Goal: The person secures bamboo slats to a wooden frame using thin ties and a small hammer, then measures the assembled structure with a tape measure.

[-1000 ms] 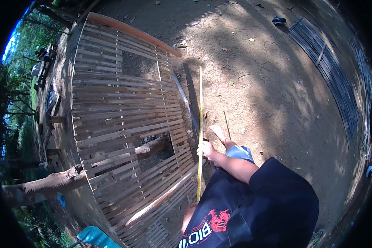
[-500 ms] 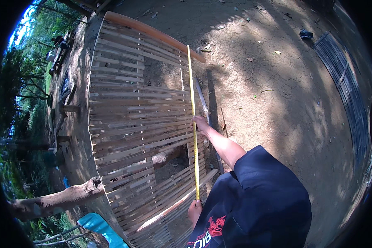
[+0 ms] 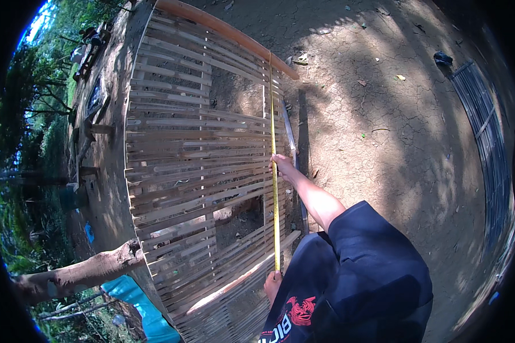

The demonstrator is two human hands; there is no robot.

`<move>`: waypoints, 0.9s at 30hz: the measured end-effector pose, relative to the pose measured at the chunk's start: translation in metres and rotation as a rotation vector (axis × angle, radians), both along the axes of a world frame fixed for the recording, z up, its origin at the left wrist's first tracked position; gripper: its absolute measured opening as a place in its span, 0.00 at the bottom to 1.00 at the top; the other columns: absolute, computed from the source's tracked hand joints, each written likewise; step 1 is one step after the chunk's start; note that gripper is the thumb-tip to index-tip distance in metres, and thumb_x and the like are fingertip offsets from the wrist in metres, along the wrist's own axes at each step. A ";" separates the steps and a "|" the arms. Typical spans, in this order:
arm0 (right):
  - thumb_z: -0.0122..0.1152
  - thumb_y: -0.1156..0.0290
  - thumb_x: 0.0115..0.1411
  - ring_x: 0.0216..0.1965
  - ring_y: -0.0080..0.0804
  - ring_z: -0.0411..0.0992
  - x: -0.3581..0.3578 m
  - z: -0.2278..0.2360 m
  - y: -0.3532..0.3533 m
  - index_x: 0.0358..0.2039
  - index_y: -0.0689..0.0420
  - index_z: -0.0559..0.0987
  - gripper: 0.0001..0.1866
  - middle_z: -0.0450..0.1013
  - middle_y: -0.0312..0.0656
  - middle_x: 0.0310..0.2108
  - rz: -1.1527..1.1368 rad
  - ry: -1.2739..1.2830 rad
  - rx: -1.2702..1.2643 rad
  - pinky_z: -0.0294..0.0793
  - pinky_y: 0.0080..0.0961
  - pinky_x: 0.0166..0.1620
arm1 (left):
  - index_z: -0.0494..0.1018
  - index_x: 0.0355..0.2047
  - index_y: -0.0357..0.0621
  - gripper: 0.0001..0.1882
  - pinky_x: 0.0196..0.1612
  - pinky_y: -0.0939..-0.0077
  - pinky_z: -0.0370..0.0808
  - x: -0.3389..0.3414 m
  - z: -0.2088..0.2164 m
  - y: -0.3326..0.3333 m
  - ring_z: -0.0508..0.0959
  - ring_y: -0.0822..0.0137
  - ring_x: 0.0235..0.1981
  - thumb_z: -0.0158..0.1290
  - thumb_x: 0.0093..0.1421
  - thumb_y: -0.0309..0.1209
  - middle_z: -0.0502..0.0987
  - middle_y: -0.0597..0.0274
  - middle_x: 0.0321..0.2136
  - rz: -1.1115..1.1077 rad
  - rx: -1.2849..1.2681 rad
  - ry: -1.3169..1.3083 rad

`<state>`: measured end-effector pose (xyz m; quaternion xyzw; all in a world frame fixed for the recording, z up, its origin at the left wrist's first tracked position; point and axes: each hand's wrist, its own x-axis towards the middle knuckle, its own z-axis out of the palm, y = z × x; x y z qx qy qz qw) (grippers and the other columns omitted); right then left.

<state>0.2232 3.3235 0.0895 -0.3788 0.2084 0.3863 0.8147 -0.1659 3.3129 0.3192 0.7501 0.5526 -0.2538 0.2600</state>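
Note:
A yellow tape measure (image 3: 276, 217) stretches lengthwise over a slatted bamboo panel (image 3: 171, 146), near the panel's right side. Its far end reaches the reddish-brown board (image 3: 229, 35) along the panel's far edge. Midway along the tape, my right hand (image 3: 282, 166) pinches it, with the arm extended over the panel's right edge. Closer to my body, my left hand (image 3: 273, 284) is closed at the tape's near end, and the forearm is hidden behind my dark clothing. Beyond my right hand the strip looks thin, seen almost edge-on.
A thick log (image 3: 80, 268) and a turquoise cloth (image 3: 140, 308) lie left of the panel. A pale pole (image 3: 289, 128) runs beside its right edge. On the dirt ground far right rests a dark slatted panel (image 3: 480, 114), with a black bundle (image 3: 442, 58) beyond.
The view has shifted slightly, so the panel sits a little further right and higher. The tape's far stretch has turned from flat to nearly edge-on. Both hands keep hold of it.

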 end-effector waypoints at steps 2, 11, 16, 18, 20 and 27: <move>0.50 0.58 0.71 0.22 0.29 0.73 -0.009 0.000 0.006 0.36 0.55 0.71 0.14 0.73 0.39 0.23 -0.007 -0.006 -0.004 0.77 0.28 0.28 | 0.78 0.36 0.44 0.20 0.37 0.59 0.72 -0.014 -0.003 0.003 0.79 0.52 0.32 0.47 0.66 0.48 0.78 0.48 0.26 0.015 -0.018 -0.137; 0.49 0.55 0.71 0.28 0.26 0.74 -0.025 -0.003 -0.055 0.43 0.59 0.72 0.18 0.74 0.39 0.31 0.241 -0.146 -0.216 0.74 0.20 0.29 | 0.77 0.40 0.45 0.18 0.44 0.49 0.72 -0.080 -0.022 0.048 0.77 0.40 0.41 0.47 0.65 0.45 0.79 0.43 0.36 0.069 0.021 -0.056; 0.50 0.50 0.69 0.34 0.29 0.76 -0.107 -0.045 -0.199 0.53 0.59 0.72 0.25 0.77 0.45 0.40 0.610 -0.221 -0.707 0.74 0.21 0.32 | 0.78 0.40 0.46 0.15 0.45 0.50 0.74 -0.155 -0.042 0.071 0.78 0.40 0.43 0.50 0.64 0.42 0.80 0.44 0.38 0.068 0.096 -0.098; 0.50 0.52 0.69 0.21 0.23 0.71 -0.124 -0.073 -0.296 0.47 0.60 0.74 0.22 0.75 0.41 0.30 0.615 -0.282 -0.879 0.68 0.20 0.22 | 0.78 0.40 0.46 0.14 0.45 0.50 0.74 -0.175 -0.071 0.088 0.78 0.40 0.43 0.51 0.64 0.41 0.80 0.43 0.38 0.011 0.181 -0.220; 0.51 0.52 0.69 0.16 0.23 0.67 -0.160 -0.084 -0.388 0.47 0.59 0.74 0.21 0.73 0.37 0.26 0.610 -0.329 -1.077 0.66 0.20 0.19 | 0.79 0.40 0.48 0.14 0.45 0.50 0.74 -0.192 -0.093 0.104 0.78 0.39 0.42 0.51 0.64 0.42 0.80 0.43 0.38 -0.002 0.138 -0.226; 0.52 0.50 0.68 0.23 0.21 0.71 -0.373 -0.009 -0.440 0.41 0.52 0.75 0.18 0.73 0.31 0.25 0.448 -0.032 -1.046 0.68 0.19 0.23 | 0.79 0.44 0.51 0.16 0.48 0.50 0.73 -0.276 -0.153 0.166 0.76 0.39 0.47 0.50 0.65 0.44 0.79 0.43 0.41 -0.002 0.084 -0.123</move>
